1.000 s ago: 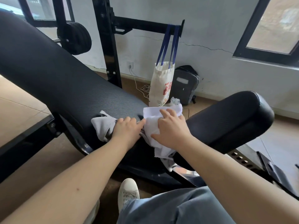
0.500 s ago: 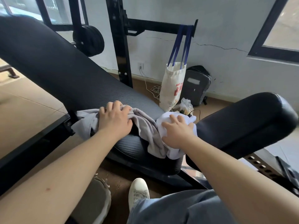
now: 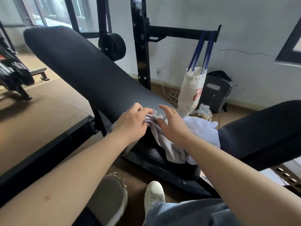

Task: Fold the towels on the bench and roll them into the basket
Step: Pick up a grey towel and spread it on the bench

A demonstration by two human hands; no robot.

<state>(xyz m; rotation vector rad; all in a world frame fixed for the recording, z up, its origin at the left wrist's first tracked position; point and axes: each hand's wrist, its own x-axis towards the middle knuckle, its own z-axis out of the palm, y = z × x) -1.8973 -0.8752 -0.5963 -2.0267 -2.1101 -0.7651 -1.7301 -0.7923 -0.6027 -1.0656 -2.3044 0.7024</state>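
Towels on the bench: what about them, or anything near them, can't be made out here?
- Grey towel: in the head view, the left hand bunches it and the right hand covers its middle, so its folds are hidden.
- White towel: the right forearm hides its near edge.
- Basket: nowhere in frame.
- Tote bag: the print is too small and creased to read.

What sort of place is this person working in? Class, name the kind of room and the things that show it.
Most likely a small gym or workout room: a long black padded weight bench, a black steel rack upright behind it, and black round weight plates.
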